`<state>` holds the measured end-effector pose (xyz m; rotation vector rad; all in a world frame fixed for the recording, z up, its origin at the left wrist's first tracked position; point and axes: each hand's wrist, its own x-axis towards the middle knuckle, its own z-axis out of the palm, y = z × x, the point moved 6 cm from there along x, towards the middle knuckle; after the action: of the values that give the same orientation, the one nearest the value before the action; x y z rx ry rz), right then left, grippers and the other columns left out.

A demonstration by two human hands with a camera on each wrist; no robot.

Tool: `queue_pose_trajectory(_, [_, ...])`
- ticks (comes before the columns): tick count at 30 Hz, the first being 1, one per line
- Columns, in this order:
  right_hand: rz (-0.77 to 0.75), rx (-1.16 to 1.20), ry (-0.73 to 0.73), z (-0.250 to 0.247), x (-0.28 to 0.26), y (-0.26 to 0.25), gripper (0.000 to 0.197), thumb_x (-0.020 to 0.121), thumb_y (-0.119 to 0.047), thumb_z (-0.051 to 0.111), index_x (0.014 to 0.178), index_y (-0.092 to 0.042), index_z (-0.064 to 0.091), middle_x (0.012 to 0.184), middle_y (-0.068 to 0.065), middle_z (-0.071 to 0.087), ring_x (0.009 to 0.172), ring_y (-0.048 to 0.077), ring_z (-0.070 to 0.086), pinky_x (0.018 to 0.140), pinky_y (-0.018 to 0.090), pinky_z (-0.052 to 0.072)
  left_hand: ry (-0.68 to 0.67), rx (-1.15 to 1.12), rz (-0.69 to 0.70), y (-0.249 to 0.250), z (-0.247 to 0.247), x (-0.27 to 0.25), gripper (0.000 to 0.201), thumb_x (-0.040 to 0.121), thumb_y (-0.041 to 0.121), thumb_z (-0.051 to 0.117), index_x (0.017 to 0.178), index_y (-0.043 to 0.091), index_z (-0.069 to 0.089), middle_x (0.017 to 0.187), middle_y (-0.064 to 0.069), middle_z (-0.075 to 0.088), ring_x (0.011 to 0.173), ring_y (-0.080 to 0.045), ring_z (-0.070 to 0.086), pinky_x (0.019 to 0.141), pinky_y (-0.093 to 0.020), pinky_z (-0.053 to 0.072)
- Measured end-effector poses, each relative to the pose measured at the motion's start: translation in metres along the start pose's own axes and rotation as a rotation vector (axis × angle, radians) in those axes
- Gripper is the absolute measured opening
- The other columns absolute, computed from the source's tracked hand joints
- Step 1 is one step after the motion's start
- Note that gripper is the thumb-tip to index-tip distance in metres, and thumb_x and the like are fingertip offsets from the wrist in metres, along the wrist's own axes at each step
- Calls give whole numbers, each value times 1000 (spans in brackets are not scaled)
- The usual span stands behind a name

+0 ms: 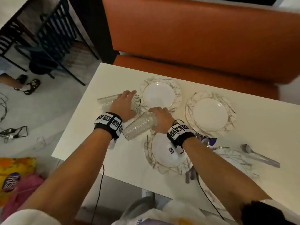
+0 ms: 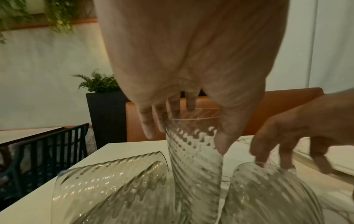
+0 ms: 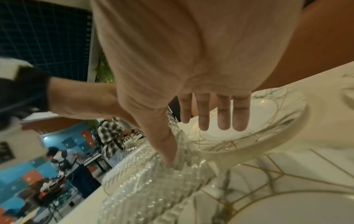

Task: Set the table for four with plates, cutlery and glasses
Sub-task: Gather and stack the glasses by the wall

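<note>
Three clear ribbed glasses lie on their sides near the white table's (image 1: 90, 140) left end. My left hand (image 1: 129, 101) grips the middle glass (image 1: 136, 107) near its rim, thumb and fingers around it (image 2: 191, 159). My right hand (image 1: 158, 113) holds the end of a second glass (image 1: 138, 127), its thumb pressed on the ribbed wall (image 3: 184, 151). A third glass (image 1: 105, 101) lies free to the left. Three white plates (image 1: 158, 95), (image 1: 210, 114), (image 1: 164, 153) with gold-lined rims sit on the table. A fourth plate (image 1: 235, 161) is partly under my right arm.
A spoon (image 1: 259, 155) lies right of the plates, and more cutlery (image 1: 190, 174) pokes out under my right arm. An orange bench (image 1: 194, 38) runs along the far side. Dark chairs (image 1: 48, 38) and cables lie on the floor to the left.
</note>
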<state>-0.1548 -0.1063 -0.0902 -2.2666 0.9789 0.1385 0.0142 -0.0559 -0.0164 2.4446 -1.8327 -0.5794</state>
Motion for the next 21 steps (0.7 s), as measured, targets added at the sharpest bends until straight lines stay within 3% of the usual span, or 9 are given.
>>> queue_pose_trajectory(2, [-24,-95,-44,-3,11,-2,90,66,-28,79,146,-24,38,143,1,45,122,31,39,99,42,42,10,-56,-10,-1,0,3,96,81,21,82,160,20,28,161,-12,35,144,-37,39,115,-51,41])
queue_pose_trajectory(5, [-68,-161,-114,2,22,-4,95,66,-24,83,149,-27,36,147,-5,46,122,28,40,101,40,41,9,-68,-36,-3,5,3,96,80,17,82,160,19,29,160,-14,36,144,-38,38,114,-51,43])
queue_pose_trajectory(8, [-77,-129,-126,8,23,-2,88,71,-18,83,146,-31,39,134,2,54,117,27,44,98,38,40,5,-81,-45,-2,7,5,96,80,16,83,160,20,29,160,-12,35,143,-37,39,110,-53,46])
queue_pose_trajectory(10, [-66,-89,-120,10,24,-1,88,65,-26,88,138,-40,40,121,7,50,111,29,48,94,38,43,4,-84,-46,-3,7,4,96,80,16,83,160,21,29,160,-11,35,144,-37,38,109,-54,47])
queue_pose_trajectory(12, [-54,-17,-124,8,21,-1,90,59,-38,89,133,-44,39,119,5,44,108,27,46,92,39,45,4,-99,-53,-3,7,3,96,80,17,83,159,21,29,159,-11,36,144,-35,38,109,-53,46])
queue_pose_trajectory(17, [-111,191,18,-22,-15,-6,89,61,-46,84,138,-31,42,125,-12,55,114,16,43,97,38,40,76,-148,-81,-2,-3,-8,95,76,23,86,157,18,35,150,-15,41,137,-38,44,110,-49,45])
queue_pose_trajectory(21, [-48,360,153,-58,-66,0,86,65,-46,85,138,-28,43,122,-10,56,110,17,49,91,36,47,160,-239,-59,14,-20,-21,94,75,26,88,153,17,36,145,-16,37,131,-37,49,108,-50,47])
